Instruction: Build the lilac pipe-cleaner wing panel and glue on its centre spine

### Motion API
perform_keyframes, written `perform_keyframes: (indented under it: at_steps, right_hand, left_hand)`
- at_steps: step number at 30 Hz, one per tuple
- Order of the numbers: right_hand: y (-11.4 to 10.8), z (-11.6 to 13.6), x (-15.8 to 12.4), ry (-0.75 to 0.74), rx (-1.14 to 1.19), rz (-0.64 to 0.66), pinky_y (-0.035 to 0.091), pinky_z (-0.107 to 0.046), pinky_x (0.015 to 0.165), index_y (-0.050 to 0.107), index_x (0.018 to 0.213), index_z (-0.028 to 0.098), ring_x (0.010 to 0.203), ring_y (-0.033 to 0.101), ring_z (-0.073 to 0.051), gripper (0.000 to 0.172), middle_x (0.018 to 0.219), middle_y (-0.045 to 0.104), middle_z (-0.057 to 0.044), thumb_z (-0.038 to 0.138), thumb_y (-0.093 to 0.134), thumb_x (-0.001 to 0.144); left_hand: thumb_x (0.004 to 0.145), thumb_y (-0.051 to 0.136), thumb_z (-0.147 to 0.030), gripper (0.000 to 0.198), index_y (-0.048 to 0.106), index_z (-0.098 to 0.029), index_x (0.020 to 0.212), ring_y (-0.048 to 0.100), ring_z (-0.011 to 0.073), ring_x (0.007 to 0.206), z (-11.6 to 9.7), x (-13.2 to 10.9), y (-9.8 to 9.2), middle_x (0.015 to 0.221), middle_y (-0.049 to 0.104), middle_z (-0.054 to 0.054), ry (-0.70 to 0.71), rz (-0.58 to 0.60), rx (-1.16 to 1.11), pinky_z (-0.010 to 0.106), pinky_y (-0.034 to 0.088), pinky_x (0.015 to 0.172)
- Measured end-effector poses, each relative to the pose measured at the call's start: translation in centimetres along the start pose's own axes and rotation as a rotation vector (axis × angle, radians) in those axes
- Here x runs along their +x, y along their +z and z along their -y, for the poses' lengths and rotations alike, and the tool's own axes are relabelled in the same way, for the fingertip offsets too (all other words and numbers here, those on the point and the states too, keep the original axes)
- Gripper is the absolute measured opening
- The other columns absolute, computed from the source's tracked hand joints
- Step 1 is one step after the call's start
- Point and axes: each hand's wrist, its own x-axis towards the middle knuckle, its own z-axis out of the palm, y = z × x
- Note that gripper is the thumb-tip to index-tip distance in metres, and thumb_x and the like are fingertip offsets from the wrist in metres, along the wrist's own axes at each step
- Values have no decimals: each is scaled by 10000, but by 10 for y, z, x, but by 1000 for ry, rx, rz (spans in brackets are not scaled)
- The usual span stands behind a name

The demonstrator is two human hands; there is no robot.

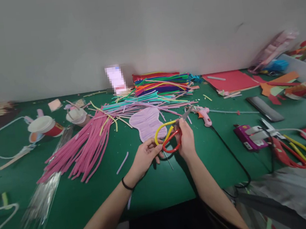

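My right hand [186,137] grips a pair of scissors [173,149] with one yellow and one red handle loop, its blades pointing away and to the right. My left hand [148,152] is closed in a pinch by the yellow loop; what its fingertips hold is hidden. A thin dark rod [168,161] shows just below them. Right behind both hands lies a flat, wavy-edged lavender panel [148,121] that looks made of fuzzy stems. One short lavender stem [122,163] rests on the table to the left.
Pink fuzzy stems [82,149] fan out at left over silvery wires [45,195], near a lidded cup [46,126]. Multicoloured stems [163,82] and a lit phone [116,80] stand behind. To the right are a pink glue gun [204,115], purple power block [250,139] and second scissors [290,151].
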Motion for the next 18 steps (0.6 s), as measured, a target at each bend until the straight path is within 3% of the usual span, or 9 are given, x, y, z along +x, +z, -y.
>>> perform_keyframes:
  at_steps: [4, 7, 13, 18]
  right_hand:
    - [8, -4, -10, 73, -6, 260, 436, -206, 525, 491, 1064, 243, 537, 492, -80, 485, 676, 522, 88, 393, 776, 701]
    - [8, -3, -13, 133, 12, 383, 382, -186, 440, 449, 1095, 260, 433, 431, -65, 503, 580, 491, 125, 373, 766, 722]
    - [3, 8, -11, 129, 57, 441, 365, -170, 414, 465, 1087, 252, 376, 385, -54, 499, 466, 412, 158, 337, 785, 715]
    - [0, 12, -9, 128, 42, 507, 225, -154, 363, 513, 1081, 235, 348, 277, -27, 484, 444, 373, 163, 313, 806, 703]
  left_hand:
    - [812, 684, -361, 260, 605, -139, 921, 601, 101, 514, 2, 0, -5, 631, 656, -5, 116, -113, 28, 212, 501, 531]
    - [832, 662, -369, 237, 603, -149, 899, 628, 118, 535, 6, -2, -5, 606, 652, -12, 165, -151, 59, 225, 514, 559]
    - [846, 648, -395, 237, 597, -163, 856, 636, 128, 494, 7, -6, 1, 581, 669, -9, 204, -189, 28, 227, 518, 518]
    - [837, 663, -400, 242, 590, -170, 821, 648, 129, 505, 4, -8, 0, 607, 671, -8, 239, -224, 7, 229, 531, 516]
